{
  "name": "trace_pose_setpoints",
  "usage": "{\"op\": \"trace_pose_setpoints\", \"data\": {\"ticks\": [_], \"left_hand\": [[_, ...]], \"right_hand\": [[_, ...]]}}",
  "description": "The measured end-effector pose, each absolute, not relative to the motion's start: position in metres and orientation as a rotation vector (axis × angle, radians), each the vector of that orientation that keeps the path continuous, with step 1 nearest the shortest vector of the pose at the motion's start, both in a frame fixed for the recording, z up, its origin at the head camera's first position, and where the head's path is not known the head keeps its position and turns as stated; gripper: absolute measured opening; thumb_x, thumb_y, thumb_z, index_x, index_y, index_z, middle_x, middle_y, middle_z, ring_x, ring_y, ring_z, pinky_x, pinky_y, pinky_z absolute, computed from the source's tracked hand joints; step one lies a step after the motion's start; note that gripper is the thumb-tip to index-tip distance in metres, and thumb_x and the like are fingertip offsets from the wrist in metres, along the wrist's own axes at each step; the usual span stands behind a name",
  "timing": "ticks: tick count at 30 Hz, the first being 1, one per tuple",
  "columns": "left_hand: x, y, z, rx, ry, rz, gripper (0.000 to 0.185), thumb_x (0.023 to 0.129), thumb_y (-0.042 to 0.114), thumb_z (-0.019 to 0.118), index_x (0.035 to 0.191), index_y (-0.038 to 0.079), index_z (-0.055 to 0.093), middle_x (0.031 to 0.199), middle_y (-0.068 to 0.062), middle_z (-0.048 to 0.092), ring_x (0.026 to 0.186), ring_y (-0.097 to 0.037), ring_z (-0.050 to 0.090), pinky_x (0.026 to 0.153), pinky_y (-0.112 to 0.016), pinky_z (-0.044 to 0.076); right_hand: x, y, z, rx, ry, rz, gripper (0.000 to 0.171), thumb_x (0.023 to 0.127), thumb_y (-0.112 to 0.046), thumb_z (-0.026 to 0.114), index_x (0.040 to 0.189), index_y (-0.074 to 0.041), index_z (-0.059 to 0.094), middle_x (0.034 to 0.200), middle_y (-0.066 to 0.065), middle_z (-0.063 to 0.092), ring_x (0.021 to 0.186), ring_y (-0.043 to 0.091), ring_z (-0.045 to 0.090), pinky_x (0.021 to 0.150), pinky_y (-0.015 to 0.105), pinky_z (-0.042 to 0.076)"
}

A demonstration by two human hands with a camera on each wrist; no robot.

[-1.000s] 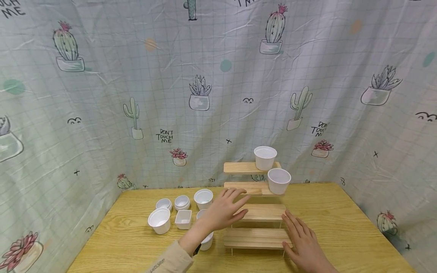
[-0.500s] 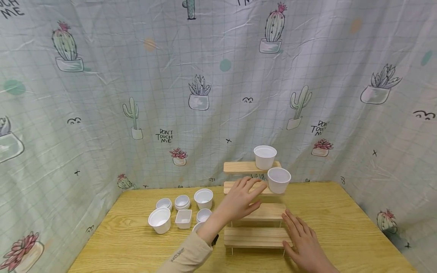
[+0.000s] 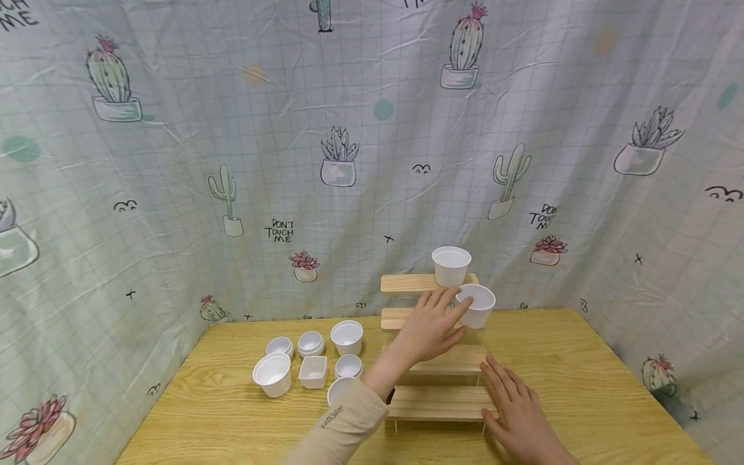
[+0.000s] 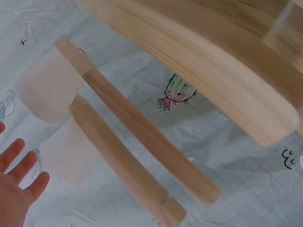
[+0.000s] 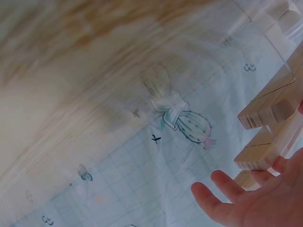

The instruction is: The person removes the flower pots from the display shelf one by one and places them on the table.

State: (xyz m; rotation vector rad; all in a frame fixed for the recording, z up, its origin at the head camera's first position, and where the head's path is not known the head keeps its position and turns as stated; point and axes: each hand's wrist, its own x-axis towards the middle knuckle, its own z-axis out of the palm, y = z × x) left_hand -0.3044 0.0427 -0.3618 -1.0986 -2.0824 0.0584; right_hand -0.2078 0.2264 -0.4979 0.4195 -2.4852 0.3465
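A stepped wooden rack [image 3: 442, 403] stands on the table with several tiers. One white plastic cup [image 3: 451, 270] sits at the right of its top tier, and a second white cup [image 3: 479, 310] is on the right end of the tier below. My left hand [image 3: 429, 328] is over the rack, its fingers spread beside the lower cup and overlapping its left edge in the head view. In the left wrist view, that hand [image 4: 14, 184] is empty. My right hand [image 3: 517, 410] lies with extended fingers along the rack's right side, fingertips at the shelf ends [image 5: 258, 156].
Left of the rack, several white containers stand on the table [image 3: 203, 413]: round cups [image 3: 272, 376], small bowls [image 3: 310, 343] and a square dish [image 3: 313, 372]. My left sleeve partly covers a nearer cup [image 3: 340, 391]. A cactus-print curtain [image 3: 261, 161] hangs behind.
My left hand has moved right and up across the rack, from its left side to the cup on the second tier. My right hand has stayed by the rack's right side.
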Motion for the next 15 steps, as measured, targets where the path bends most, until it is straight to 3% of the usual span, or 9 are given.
{"op": "trace_pose_setpoints", "data": {"ticks": [7, 15], "left_hand": [[-0.310, 0.061, -0.365, -1.062, -2.177, 0.129, 0.052, 0.089, 0.047, 0.042, 0.134, 0.020, 0.038, 0.137, -0.002, 0.041, 0.126, -0.020, 0.039, 0.100, -0.039, 0.036], [-0.317, 0.081, -0.364, -1.080, -2.337, 0.103, 0.054, 0.094, 0.046, 0.031, 0.141, 0.022, 0.025, 0.148, 0.002, 0.023, 0.137, -0.017, 0.020, 0.109, -0.038, 0.024]], "right_hand": [[-0.206, 0.226, -0.497, 0.417, -2.494, 0.347, 0.077, 0.072, -0.025, 0.068, 0.138, -0.012, 0.031, 0.145, 0.006, 0.028, 0.115, 0.036, 0.039, 0.076, 0.057, 0.040], [-0.207, 0.226, -0.499, 0.422, -2.500, 0.357, 0.076, 0.074, -0.026, 0.067, 0.139, -0.012, 0.030, 0.146, 0.006, 0.027, 0.117, 0.036, 0.038, 0.077, 0.057, 0.040]]}}
